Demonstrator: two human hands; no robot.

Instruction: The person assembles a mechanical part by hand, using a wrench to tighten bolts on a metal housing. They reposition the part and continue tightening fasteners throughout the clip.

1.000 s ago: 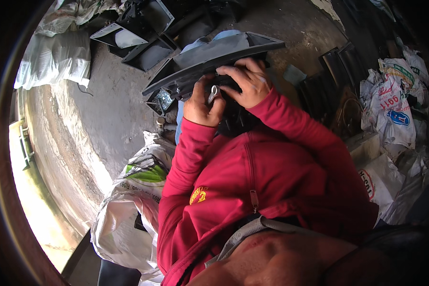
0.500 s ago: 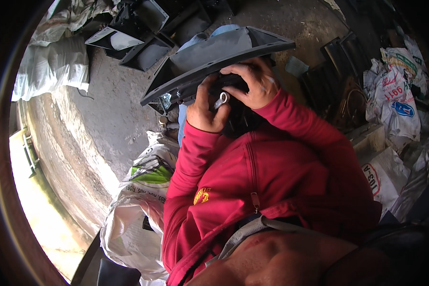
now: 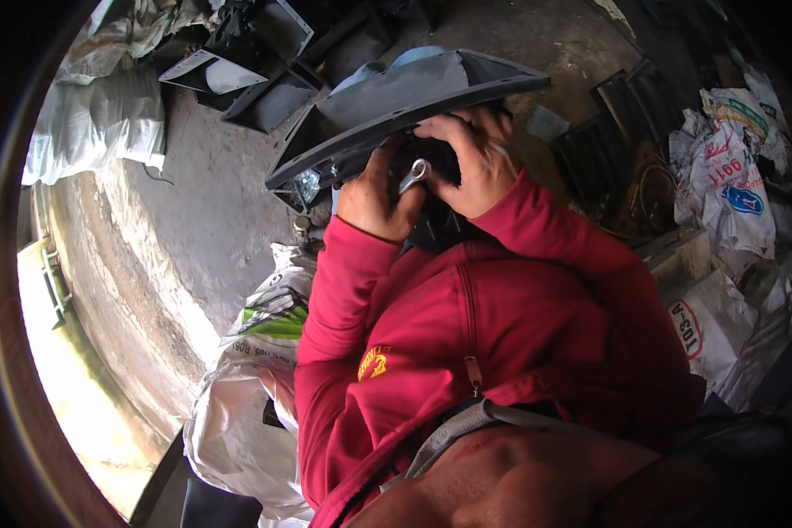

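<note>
A large dark grey, trough-shaped panel (image 3: 396, 99) with a wide flanged rim stands tilted in front of me. At its near side my left hand (image 3: 371, 201) is closed round a silver ring spanner (image 3: 413, 176), whose ring end sticks up between thumb and fingers. My right hand (image 3: 479, 165) curls against the panel's near face, just right of the spanner. Its fingertips are partly hidden in the dark gap under the rim, so I cannot make out what they grip. A shiny, clear lamp-like part (image 3: 308, 187) shows under the panel's left end.
More dark, box-shaped panels (image 3: 277, 97) lie on the floor ahead to the left. White sacks stand at my left (image 3: 246, 396) and far right (image 3: 722, 167). Black ribbed parts (image 3: 629, 110) lie on the right, near a rusty ring-shaped piece (image 3: 647, 194).
The spanner has turned, its ring end now tilted further right. Both hands have shifted slightly, and the panel has moved a little to the right.
</note>
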